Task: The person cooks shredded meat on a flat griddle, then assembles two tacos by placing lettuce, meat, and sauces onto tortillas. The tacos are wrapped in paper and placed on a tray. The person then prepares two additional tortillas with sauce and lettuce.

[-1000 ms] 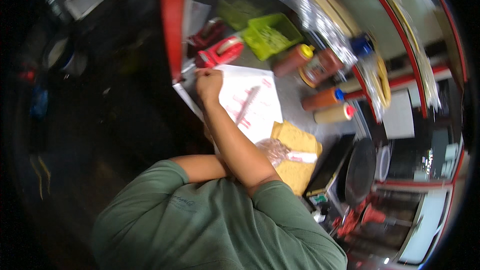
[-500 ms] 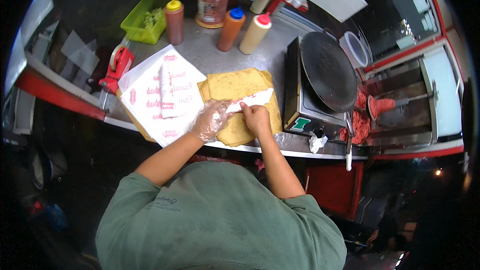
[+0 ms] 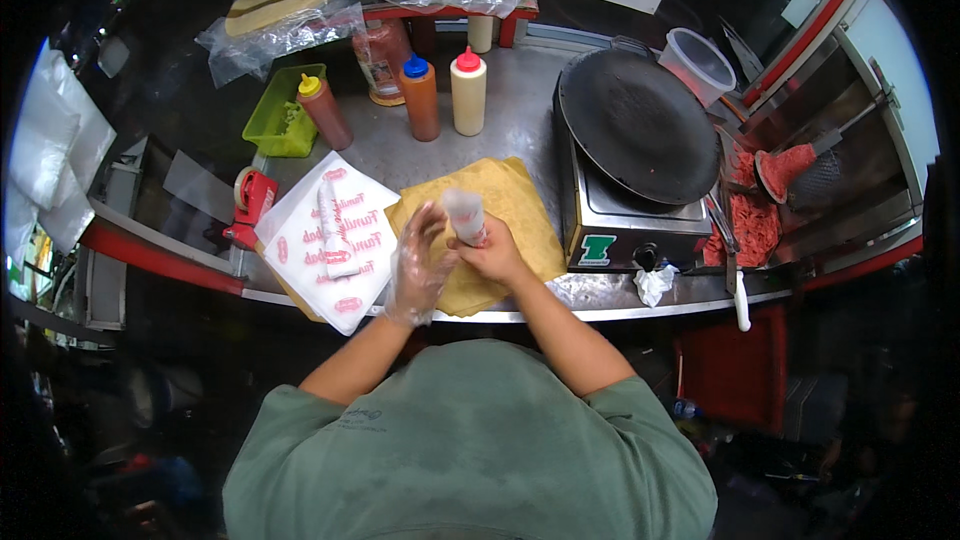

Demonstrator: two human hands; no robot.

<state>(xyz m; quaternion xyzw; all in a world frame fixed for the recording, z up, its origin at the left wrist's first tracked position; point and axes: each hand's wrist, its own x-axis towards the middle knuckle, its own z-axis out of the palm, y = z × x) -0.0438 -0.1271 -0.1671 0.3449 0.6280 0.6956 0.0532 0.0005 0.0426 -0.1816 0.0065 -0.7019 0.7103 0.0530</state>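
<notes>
My right hand (image 3: 493, 258), bare, is closed around a white paper-wrapped roll (image 3: 462, 210) with red print, tipped up on end. Beside it my left hand (image 3: 412, 265), in a clear plastic glove, has its fingers apart, close to the roll; whether it touches the roll I cannot tell. Under both hands lies a stack of yellow-brown square sheets (image 3: 525, 205), blotched with stains. To the left, another slim wrapped roll (image 3: 333, 230) rests on white printed wrapping papers (image 3: 357, 305).
A red tape dispenser (image 3: 250, 208) stands far left. Behind are a green tub (image 3: 262, 112) and squeeze bottles with yellow (image 3: 325, 112), blue (image 3: 420, 105) and red (image 3: 468, 95) caps. A round black griddle (image 3: 640, 125), a knife (image 3: 740, 300) and shredded red meat (image 3: 752, 230) are at right.
The wrapped roll has gone from lying across the brown sheets to being tipped up in my right hand. My left hand has come off it and opened. The view has shifted.
</notes>
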